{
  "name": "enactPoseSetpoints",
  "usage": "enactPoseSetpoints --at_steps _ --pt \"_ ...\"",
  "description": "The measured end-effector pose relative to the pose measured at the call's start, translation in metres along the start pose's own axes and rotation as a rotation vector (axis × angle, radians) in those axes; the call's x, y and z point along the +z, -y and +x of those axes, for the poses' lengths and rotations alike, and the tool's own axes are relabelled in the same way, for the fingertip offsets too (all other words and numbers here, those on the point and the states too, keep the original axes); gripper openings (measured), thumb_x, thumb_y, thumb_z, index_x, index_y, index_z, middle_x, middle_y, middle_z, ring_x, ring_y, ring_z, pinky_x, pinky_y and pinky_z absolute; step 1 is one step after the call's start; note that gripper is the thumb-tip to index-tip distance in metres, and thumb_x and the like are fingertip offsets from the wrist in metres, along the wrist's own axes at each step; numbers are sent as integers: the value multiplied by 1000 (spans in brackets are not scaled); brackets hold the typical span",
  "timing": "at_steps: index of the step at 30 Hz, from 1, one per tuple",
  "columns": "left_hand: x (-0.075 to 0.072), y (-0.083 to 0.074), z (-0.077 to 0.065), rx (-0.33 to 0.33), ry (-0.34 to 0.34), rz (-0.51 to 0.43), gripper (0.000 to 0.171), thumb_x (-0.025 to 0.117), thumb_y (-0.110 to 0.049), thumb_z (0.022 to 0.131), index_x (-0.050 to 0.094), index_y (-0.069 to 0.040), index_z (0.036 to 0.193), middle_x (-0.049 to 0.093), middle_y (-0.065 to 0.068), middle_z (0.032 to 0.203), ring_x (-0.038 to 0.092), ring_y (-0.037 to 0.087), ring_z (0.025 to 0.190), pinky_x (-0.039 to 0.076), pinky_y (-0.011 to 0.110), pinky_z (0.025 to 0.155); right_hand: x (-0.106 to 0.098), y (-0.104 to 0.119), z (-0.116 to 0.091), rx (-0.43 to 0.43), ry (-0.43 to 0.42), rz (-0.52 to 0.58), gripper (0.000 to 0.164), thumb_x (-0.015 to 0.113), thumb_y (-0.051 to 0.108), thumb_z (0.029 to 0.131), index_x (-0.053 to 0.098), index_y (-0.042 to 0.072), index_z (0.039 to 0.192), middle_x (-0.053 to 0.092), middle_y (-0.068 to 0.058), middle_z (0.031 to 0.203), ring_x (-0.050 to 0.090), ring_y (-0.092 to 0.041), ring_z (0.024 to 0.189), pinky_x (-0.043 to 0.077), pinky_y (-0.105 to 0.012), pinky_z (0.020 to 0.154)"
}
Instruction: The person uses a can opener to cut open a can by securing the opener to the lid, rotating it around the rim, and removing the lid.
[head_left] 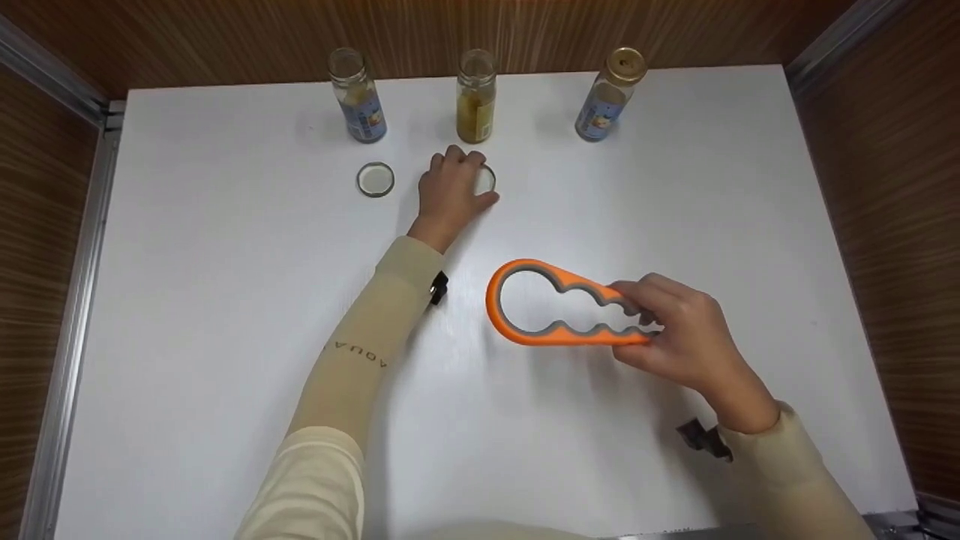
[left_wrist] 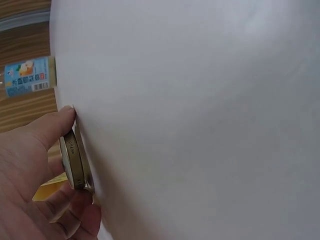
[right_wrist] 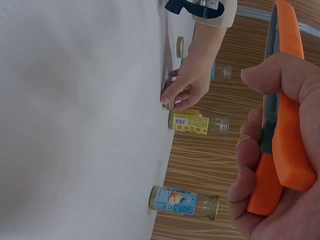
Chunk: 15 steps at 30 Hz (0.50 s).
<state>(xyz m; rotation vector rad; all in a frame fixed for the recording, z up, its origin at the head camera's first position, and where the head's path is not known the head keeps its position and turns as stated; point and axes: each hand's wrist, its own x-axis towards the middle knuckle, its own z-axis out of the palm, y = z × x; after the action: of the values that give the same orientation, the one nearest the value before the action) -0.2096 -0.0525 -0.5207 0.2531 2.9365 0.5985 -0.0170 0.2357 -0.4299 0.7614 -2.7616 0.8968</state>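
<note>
My left hand (head_left: 450, 191) pinches a round metal jar lid (left_wrist: 75, 160) by its rim, thumb on one side and fingers on the other, low at the white tabletop. Part of that lid shows beside the palm in the head view. Just beyond the fingers stands an uncapped glass jar (head_left: 476, 112) with a yellow label. My right hand (head_left: 686, 330) grips the handle ends of an orange and grey jar opener (head_left: 517, 339), its large loop pointing left above the table.
A second lid (head_left: 376, 180) lies on the table (head_left: 225, 315), left of my left hand. Behind it is an uncapped blue-labelled jar (head_left: 365, 116). At the back right stands another blue-labelled jar (head_left: 600, 112) with its gold lid on. Wood-grain panels (head_left: 420, 37) border the table.
</note>
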Motion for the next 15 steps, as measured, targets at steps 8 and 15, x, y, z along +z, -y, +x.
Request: enactPoseSetpoints --at_steps 8,15 --pt "2 2 1 -7 1 -18 60 74 -46 81 57 -17 130 49 8 120 47 25 108 48 40 82 -1 1 0 1 -3 20 50 70 9 59 71 22 107 57 11 78 52 -6 66 47 -21 57" --pt "2 1 1 0 0 -8 61 73 -46 81 56 -17 131 49 8 121 47 26 108 48 41 81 1 -2 -1 -16 -21 10 51 71 7 57 72 22 106 56 10 75 51 -4 66 46 -18 56"
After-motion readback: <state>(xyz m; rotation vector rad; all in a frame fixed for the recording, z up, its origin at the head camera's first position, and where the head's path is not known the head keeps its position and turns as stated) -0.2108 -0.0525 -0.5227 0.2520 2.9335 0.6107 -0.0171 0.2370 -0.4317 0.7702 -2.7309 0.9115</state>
